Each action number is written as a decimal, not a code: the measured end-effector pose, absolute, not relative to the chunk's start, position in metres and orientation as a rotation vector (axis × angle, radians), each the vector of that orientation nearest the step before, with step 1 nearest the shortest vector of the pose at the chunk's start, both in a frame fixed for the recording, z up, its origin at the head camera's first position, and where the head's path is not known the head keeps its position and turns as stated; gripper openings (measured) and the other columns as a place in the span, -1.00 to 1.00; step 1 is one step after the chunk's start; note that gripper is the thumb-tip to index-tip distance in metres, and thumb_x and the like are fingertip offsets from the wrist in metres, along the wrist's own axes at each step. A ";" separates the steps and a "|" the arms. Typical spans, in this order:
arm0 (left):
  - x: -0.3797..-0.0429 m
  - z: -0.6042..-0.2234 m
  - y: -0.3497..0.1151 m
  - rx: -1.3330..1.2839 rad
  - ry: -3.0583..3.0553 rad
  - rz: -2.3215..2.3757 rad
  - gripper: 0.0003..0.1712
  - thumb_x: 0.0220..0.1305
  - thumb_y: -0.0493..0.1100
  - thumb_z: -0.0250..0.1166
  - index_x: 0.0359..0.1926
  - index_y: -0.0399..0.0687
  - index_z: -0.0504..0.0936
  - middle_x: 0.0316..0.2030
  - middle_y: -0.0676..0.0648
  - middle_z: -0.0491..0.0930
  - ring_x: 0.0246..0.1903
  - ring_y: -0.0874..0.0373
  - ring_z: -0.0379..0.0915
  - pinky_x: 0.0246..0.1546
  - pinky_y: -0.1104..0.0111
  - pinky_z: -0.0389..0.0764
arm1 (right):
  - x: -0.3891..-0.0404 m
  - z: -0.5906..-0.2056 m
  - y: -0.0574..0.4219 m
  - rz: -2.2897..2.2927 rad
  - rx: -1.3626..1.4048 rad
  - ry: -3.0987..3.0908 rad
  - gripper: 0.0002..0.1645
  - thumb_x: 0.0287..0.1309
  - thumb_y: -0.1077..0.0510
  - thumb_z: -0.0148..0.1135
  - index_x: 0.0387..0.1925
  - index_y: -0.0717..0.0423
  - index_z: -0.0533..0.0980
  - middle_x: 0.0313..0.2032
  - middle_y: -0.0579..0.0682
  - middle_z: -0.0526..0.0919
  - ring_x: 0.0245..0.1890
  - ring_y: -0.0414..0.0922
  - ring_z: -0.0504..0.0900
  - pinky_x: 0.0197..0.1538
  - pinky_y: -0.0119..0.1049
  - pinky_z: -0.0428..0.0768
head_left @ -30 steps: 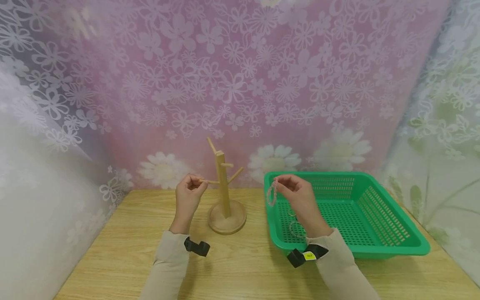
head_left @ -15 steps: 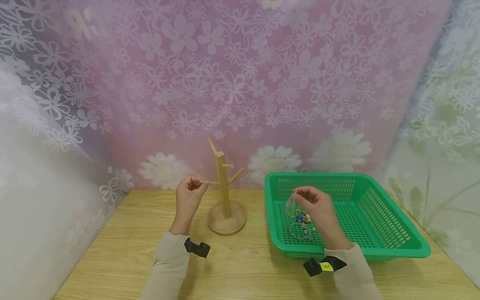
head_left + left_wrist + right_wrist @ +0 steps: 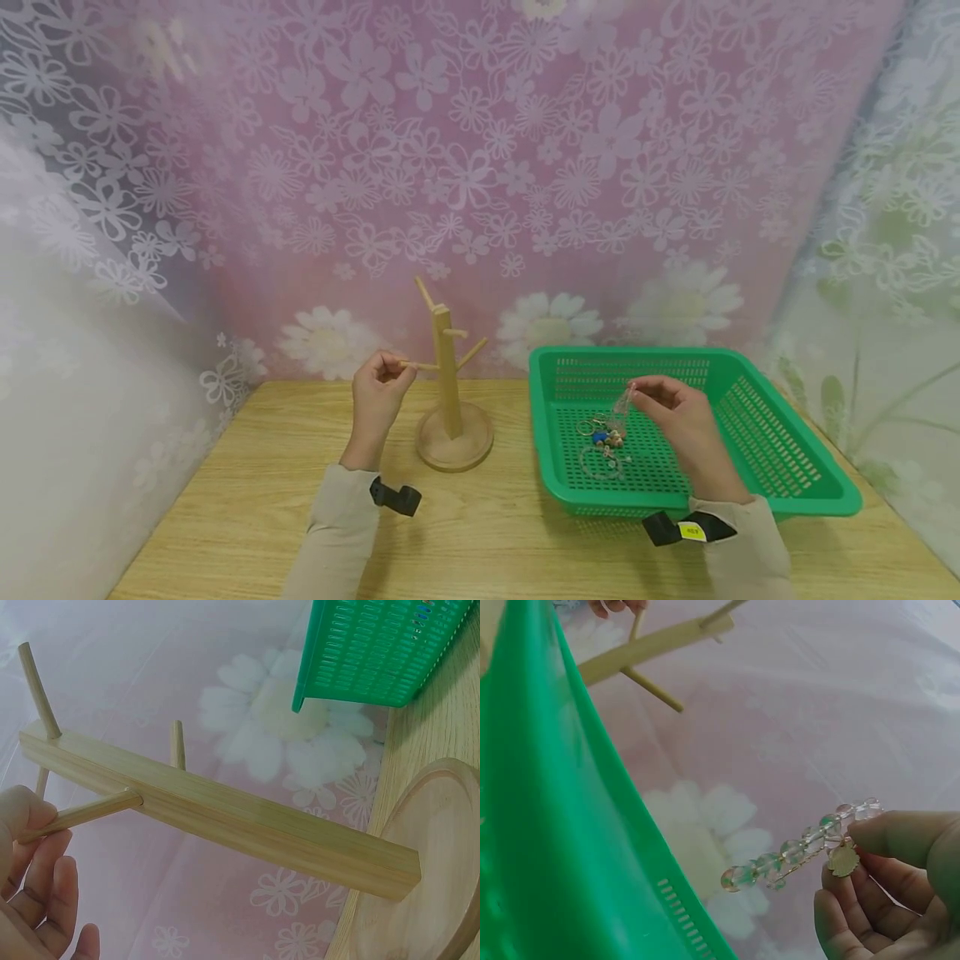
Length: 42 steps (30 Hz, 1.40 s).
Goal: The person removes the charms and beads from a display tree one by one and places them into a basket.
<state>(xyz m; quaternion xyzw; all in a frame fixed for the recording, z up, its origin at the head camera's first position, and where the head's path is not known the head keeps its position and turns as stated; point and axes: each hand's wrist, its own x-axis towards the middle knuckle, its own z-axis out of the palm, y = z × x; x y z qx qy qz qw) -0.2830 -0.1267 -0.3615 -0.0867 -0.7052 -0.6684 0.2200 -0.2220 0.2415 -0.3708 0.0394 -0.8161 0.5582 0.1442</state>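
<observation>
My left hand [image 3: 377, 398] pinches the end of one peg [image 3: 90, 811] on a wooden stand, thumb on one side and fingers on the other. The stand's square post [image 3: 447, 375] rises from a round base [image 3: 453, 457] and carries several pegs. Over the green basket [image 3: 551, 492], my right hand [image 3: 678, 421] pinches a bracelet [image 3: 787, 855] of clear pinkish beads between thumb and fingers. A small gold charm [image 3: 844, 859] hangs from it beside the fingertips. The bracelet dangles above the other jewelry, its lower part overlapping that pile in the head view.
Inside the basket lie another beaded bracelet [image 3: 585, 468], a blue bead piece [image 3: 599, 437] and a gold ring-like loop [image 3: 583, 428]. The basket stands on the right of the wooden table [image 3: 495, 533]. A flowered curtain [image 3: 480, 167] hangs close behind the stand.
My right hand has moved right and slightly down with the bracelet, from the basket's left rim to over its inside, uncovering the jewelry there. The left hand stays on the peg.
</observation>
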 end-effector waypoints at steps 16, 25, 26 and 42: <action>-0.281 -0.360 -0.126 -0.230 -1.950 -1.845 -0.87 0.12 -0.45 0.28 -0.44 -0.36 0.46 -0.47 -0.01 0.49 -0.45 0.26 0.39 -0.40 0.52 0.46 | -0.220 -0.372 0.279 1.460 0.017 -2.488 -0.50 0.27 -0.06 0.14 0.06 0.23 0.48 -0.20 -0.38 0.54 -0.21 -0.48 0.47 -0.12 -0.45 0.49; -0.282 -0.360 -0.127 -0.226 -1.949 -1.843 -0.87 0.11 -0.45 0.28 -0.46 -0.34 0.47 -0.46 -0.03 0.51 -0.45 0.26 0.40 -0.42 0.52 0.46 | -0.220 -0.375 0.290 1.463 0.005 -2.522 -0.49 0.29 -0.04 0.13 0.09 0.25 0.46 -0.20 -0.40 0.54 -0.23 -0.52 0.46 -0.02 -0.16 0.50; -0.282 -0.361 -0.127 -0.226 -1.950 -1.842 -0.87 0.11 -0.45 0.29 -0.46 -0.34 0.47 -0.46 -0.02 0.51 -0.45 0.26 0.41 -0.42 0.52 0.47 | -0.220 -0.376 0.291 1.461 -0.002 -2.525 -0.49 0.29 -0.05 0.13 0.10 0.24 0.46 -0.20 -0.39 0.54 -0.23 -0.52 0.46 -0.03 -0.20 0.50; -0.282 -0.361 -0.128 -0.245 -1.952 -1.848 -0.87 0.12 -0.43 0.29 -0.44 -0.37 0.47 -0.45 0.00 0.50 -0.45 0.28 0.43 -0.39 0.52 0.49 | -0.217 -0.374 0.293 1.529 -0.058 -2.478 -0.45 0.27 -0.12 0.13 0.11 0.18 0.47 -0.22 -0.46 0.49 -0.23 -0.49 0.43 0.01 -0.06 0.42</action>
